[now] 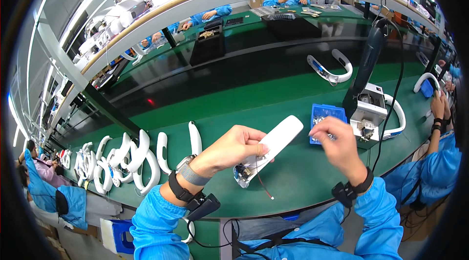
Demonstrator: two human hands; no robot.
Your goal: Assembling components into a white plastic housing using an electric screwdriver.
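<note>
where right hand [340, 143] hovers, blue tray [326, 113] of small screws [318, 119]

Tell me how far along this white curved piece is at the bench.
Looks done: a row of white curved shells lies at the left. In hand: the left hand holds a white shell piece with wires hanging from its open end, while the right hand picks at the blue parts tray. Left: the open end isn't closed.

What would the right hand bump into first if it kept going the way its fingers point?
Probably the small blue tray of tiny parts: the right hand has its fingertips pinched at the tray's near edge, pointing up-left over it. Depth is hard to judge here.
</note>
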